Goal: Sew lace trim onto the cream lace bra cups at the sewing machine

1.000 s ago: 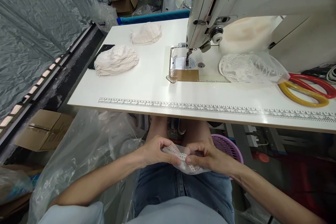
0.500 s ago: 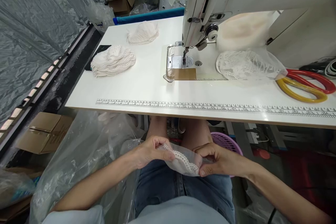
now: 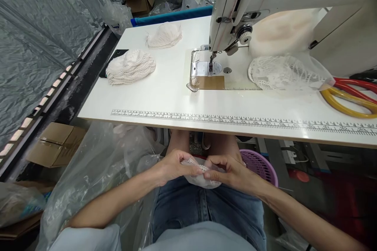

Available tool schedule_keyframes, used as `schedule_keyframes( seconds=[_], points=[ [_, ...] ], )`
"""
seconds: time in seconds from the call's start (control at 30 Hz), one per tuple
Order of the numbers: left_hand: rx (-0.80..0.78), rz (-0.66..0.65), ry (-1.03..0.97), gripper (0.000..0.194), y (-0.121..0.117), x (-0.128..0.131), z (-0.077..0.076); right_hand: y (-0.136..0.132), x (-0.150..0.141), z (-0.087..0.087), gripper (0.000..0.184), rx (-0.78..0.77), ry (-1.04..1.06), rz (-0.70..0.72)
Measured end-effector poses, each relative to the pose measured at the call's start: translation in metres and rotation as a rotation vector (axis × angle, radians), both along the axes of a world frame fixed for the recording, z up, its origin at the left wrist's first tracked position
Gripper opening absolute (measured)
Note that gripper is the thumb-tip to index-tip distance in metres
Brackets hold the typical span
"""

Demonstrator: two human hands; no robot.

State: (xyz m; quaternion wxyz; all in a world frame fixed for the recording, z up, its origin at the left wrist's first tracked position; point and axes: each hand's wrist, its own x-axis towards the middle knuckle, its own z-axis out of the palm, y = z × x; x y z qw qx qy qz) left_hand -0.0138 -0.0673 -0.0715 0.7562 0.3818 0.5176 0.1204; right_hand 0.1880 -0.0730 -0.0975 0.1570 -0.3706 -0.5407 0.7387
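Observation:
Over my lap, a sheer white piece of fabric with lace trim [image 3: 203, 181] is pinched between my two hands. My left hand [image 3: 180, 168] grips it with thumb and fingers at the lace edge. Close beside it, my right hand [image 3: 226, 170] pinches the same piece, thumb tips nearly touching. Folds and fingers hide part of the lace. Above my hands is the table's front edge, and beyond it stands a sewing machine [image 3: 211, 64], its needle area away from both hands.
A stack of lace-edged pieces [image 3: 131, 67] and a smaller white pile [image 3: 165, 36] lie on the left of the table [image 3: 165, 98]. Right of the needle sit more lace pieces [image 3: 282, 72] and red-and-yellow-handled scissors [image 3: 347, 104]. A purple basket [image 3: 260, 166] stands below.
My right hand has moved left, close to my left hand. The stretched lace between them is now bunched and folded. The view has shifted slightly.

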Motion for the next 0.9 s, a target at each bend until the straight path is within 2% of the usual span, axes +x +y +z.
schedule_keyframes(
  seconds=[0.2, 0.33, 0.57, 0.67, 0.9],
  points=[
    [-0.008, -0.033, -0.006, 0.034, -0.002, -0.004, -0.003, -0.001, 0.009, 0.000, 0.031, -0.034, -0.013, 0.031],
    [0.041, -0.078, 0.015, 0.030, -0.003, -0.004, -0.003, -0.002, 0.005, -0.002, 0.033, -0.075, -0.011, 0.053],
    [0.131, -0.115, 0.054, 0.029, -0.004, -0.012, 0.003, -0.006, 0.008, -0.006, 0.035, -0.029, -0.074, 0.039],
    [0.184, -0.094, 0.085, 0.030, -0.008, -0.015, 0.000, -0.009, 0.012, -0.009, 0.034, -0.023, -0.077, 0.047],
    [0.387, 0.056, 0.045, 0.031, -0.017, -0.014, -0.010, -0.008, 0.007, -0.007, 0.036, 0.101, -0.138, 0.012]
  ],
)
